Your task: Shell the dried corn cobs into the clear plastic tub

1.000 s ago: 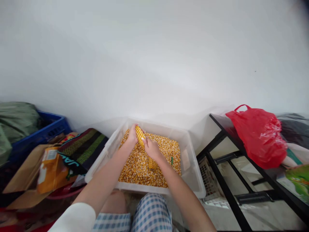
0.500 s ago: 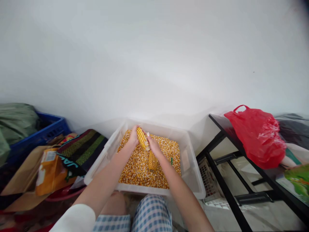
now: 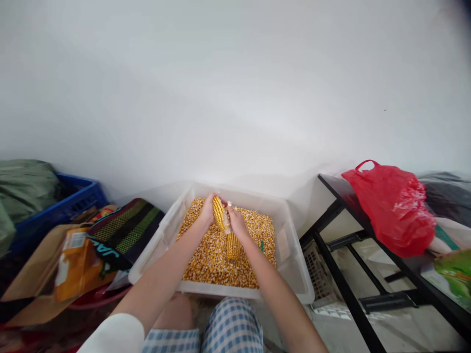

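Observation:
My left hand [image 3: 208, 208] is closed round a yellow corn cob [image 3: 219, 212], which is tilted with its partly bare side facing right. Against that side my right hand [image 3: 236, 220] presses, its thumb raised at the cob. Beneath them lies a second corn cob [image 3: 233, 246], still thick with kernels, resting on loose corn kernels [image 3: 206, 264]. The kernels spread across a translucent white plastic bin [image 3: 305, 289] in front of my knees. The fingertips behind the held cob are hidden.
At right stands a black-framed table [image 3: 342, 193] bearing a red plastic bag [image 3: 393, 211]. Below it is a pale slatted crate [image 3: 317, 272]. To the left are a blue crate [image 3: 79, 196], a cardboard box [image 3: 37, 269] and a dark mesh bag [image 3: 132, 220]. A white wall [image 3: 235, 98] rises behind the bin.
Both hands and the held cob have shifted slightly right. More of the cob's right side now looks bare of kernels. The lower cob lies where it was.

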`<state>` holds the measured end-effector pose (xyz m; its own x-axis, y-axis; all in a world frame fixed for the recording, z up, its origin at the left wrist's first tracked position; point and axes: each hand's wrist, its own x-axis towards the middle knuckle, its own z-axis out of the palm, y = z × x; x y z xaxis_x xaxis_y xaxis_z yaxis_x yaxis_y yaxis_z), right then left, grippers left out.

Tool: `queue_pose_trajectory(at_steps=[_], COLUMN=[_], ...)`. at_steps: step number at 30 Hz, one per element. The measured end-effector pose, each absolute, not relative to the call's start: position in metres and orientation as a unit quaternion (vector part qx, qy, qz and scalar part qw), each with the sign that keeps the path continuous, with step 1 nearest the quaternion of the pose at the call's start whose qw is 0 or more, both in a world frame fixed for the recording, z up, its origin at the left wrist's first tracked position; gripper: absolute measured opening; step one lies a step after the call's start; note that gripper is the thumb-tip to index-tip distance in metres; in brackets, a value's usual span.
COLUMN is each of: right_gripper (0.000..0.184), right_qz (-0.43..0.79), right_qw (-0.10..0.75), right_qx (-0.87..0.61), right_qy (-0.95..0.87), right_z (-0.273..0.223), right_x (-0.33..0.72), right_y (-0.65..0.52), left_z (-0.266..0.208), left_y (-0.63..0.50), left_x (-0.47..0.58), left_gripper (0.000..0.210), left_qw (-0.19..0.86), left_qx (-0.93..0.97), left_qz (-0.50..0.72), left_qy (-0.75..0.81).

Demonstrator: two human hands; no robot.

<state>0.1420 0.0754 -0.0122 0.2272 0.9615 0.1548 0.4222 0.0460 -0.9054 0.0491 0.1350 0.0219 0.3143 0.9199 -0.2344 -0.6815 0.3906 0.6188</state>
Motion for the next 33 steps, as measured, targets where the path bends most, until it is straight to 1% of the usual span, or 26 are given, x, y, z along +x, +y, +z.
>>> queue_pose_trajectory(at_steps=[4, 10, 13, 16, 19, 28, 31, 33], right_gripper=[0.051, 0.056, 0.056, 0.055, 0.057, 0.065, 0.065, 0.065], right_qz=[0.248, 0.158, 0.164, 0.194, 0.199, 0.114, 0.118, 0.145], right_qw=[0.445, 0.395, 0.391, 0.41, 0.424, 0.367, 0.371, 0.379], right_qx=[-0.63, -0.671, -0.667, -0.647, -0.639, -0.701, -0.699, -0.693], right_qy=[-0.587, -0.607, -0.613, -0.613, -0.611, -0.6, -0.6, -0.596], right_z=[-0.002, -0.001, -0.001, -0.001, -0.001, -0.009, -0.01, -0.009], right_x=[0.141, 0.133, 0.133, 0.135, 0.137, 0.127, 0.126, 0.127], right_y=[0.07, 0.064, 0.064, 0.064, 0.064, 0.065, 0.065, 0.064], left_z=[0.017, 0.015, 0.015, 0.015, 0.016, 0.005, 0.002, 0.003], left_y=[0.135, 0.13, 0.13, 0.129, 0.127, 0.128, 0.127, 0.127], left_x=[0.053, 0.054, 0.054, 0.055, 0.056, 0.058, 0.057, 0.056], left_gripper=[0.015, 0.015, 0.015, 0.016, 0.016, 0.019, 0.02, 0.02], left_qw=[0.793, 0.799, 0.797, 0.808, 0.816, 0.804, 0.806, 0.812], left_qx=[0.244, 0.236, 0.244, 0.258, 0.254, 0.27, 0.27, 0.26], left_qz=[0.492, 0.486, 0.486, 0.468, 0.457, 0.454, 0.452, 0.448], left_qy=[0.265, 0.265, 0.263, 0.248, 0.245, 0.274, 0.27, 0.267])
